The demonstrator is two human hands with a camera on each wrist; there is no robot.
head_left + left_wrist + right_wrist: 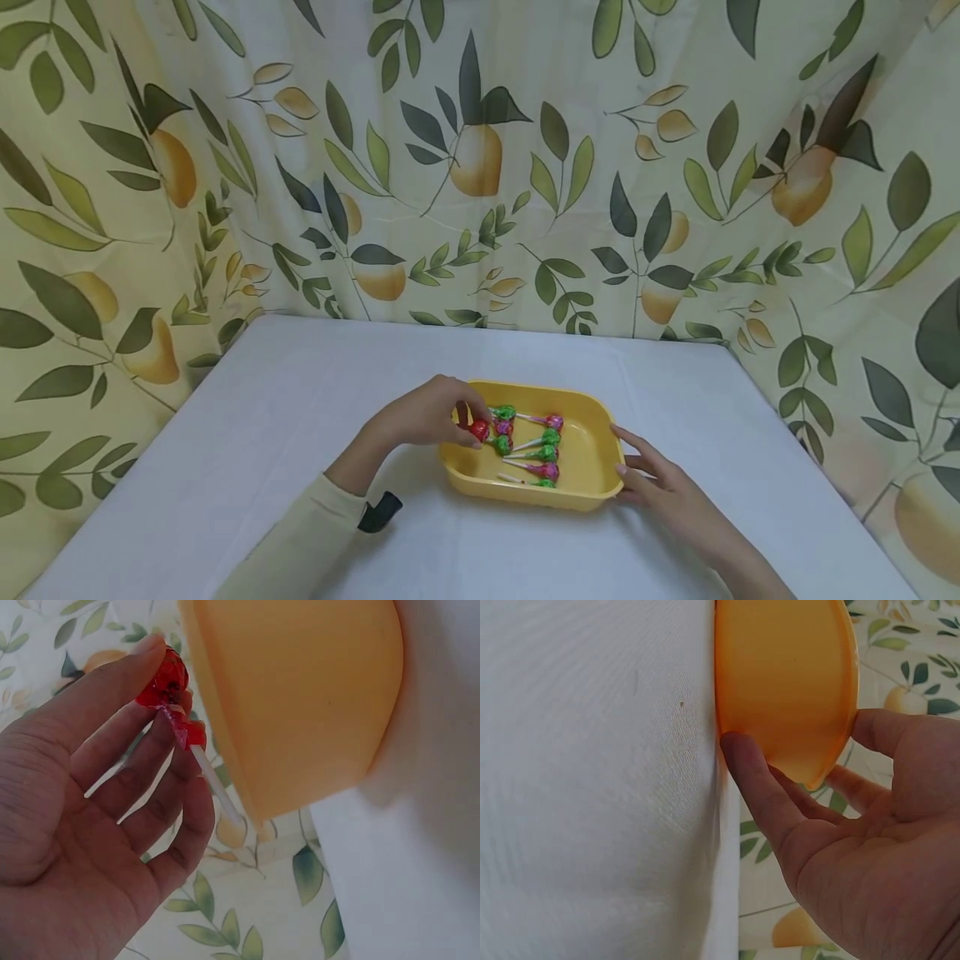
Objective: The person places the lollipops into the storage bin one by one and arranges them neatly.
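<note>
My left hand [431, 412] pinches a red-wrapped lollipop [169, 682] between thumb and fingers over the left side of a yellow tray [525, 493]. In the left wrist view the lollipop's white stick points down and to the right, beside the tray's outer wall. Several lollipops with green and pink wrappers lie inside the tray, among them a green lollipop [551, 436] and a pink lollipop [550, 472]. At the tray's right end, my right hand [660, 483] touches the rim and outer wall with spread, fairly straight fingers.
The tray stands on a table covered with a white cloth [337, 367]. Behind and around the table hangs a curtain [555, 250] printed with leaves and fruit. A black strap [380, 512] sticks out by the left sleeve.
</note>
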